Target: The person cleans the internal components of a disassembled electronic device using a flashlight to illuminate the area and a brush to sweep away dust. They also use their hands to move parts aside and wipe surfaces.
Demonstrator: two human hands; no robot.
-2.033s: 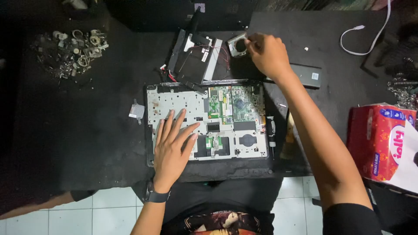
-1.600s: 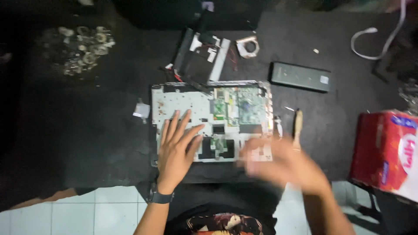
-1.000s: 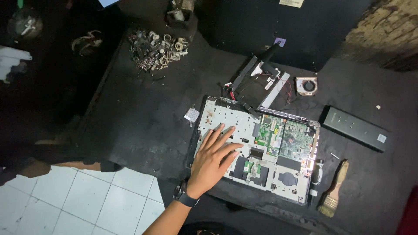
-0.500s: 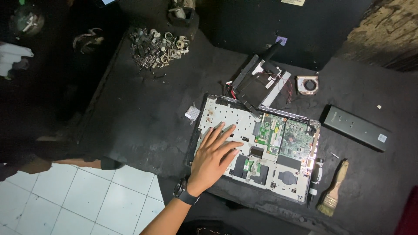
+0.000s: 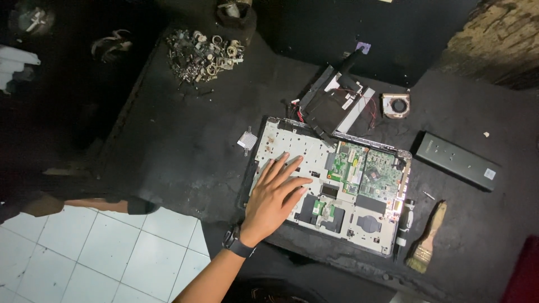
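My left hand (image 5: 274, 193) lies flat, fingers spread, on the left part of an opened laptop base (image 5: 292, 146) with its silver frame bare. A green circuit board (image 5: 365, 168) sits in the base to the right of my fingers. A dark watch is on that wrist. My right hand is out of view. Behind the base lie a black removed part with red wires (image 5: 334, 104) and a small copper-coloured cooling fan (image 5: 396, 105).
A long black battery (image 5: 456, 161) lies right of the base, a paintbrush (image 5: 426, 238) near the table's front edge. A pile of small metal parts (image 5: 205, 53) sits at the back left. A small silver piece (image 5: 247, 139) lies by the base. White floor tiles (image 5: 84, 252) show below left.
My right hand left the cooling fan, swept back toward me and went out of view. The camera swung left. My left hand has stayed flat on the laptop base.
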